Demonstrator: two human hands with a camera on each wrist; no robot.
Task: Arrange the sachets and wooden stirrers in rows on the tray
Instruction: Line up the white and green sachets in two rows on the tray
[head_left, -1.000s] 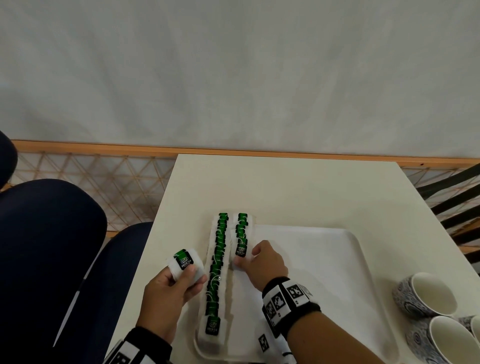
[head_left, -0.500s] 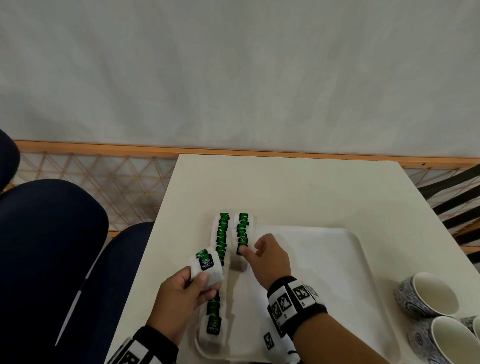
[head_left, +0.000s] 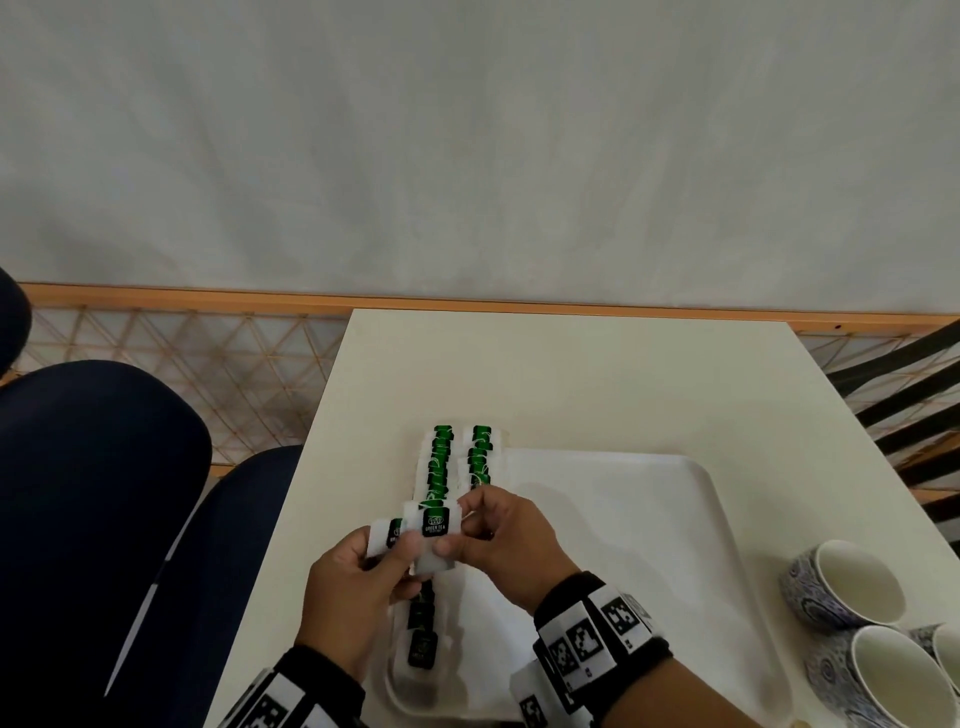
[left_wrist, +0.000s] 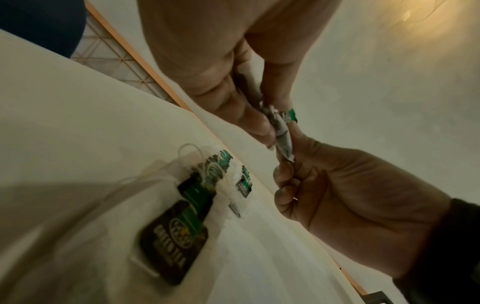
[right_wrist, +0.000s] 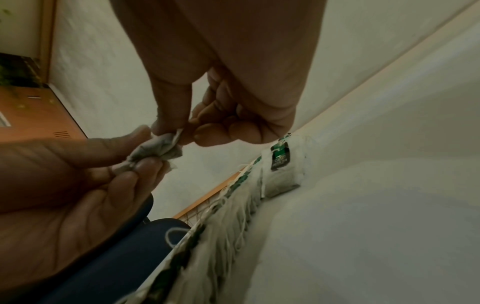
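Observation:
Two rows of green-tagged sachets lie on the left side of the white tray: a long row and a short row beside it. Above the long row my left hand holds a few stacked sachets. My right hand pinches the top sachet of that stack. In the left wrist view this sachet sits between both hands' fingertips. The right wrist view shows it as a crumpled sachet above the rows. No wooden stirrers are in sight.
Patterned cups stand at the table's right edge, past the tray. Dark blue chairs stand to the left of the table. A wall rises behind it.
My left hand carried its sachets right, over the long row. My right hand left the short row and took hold of the top sachet in my left hand.

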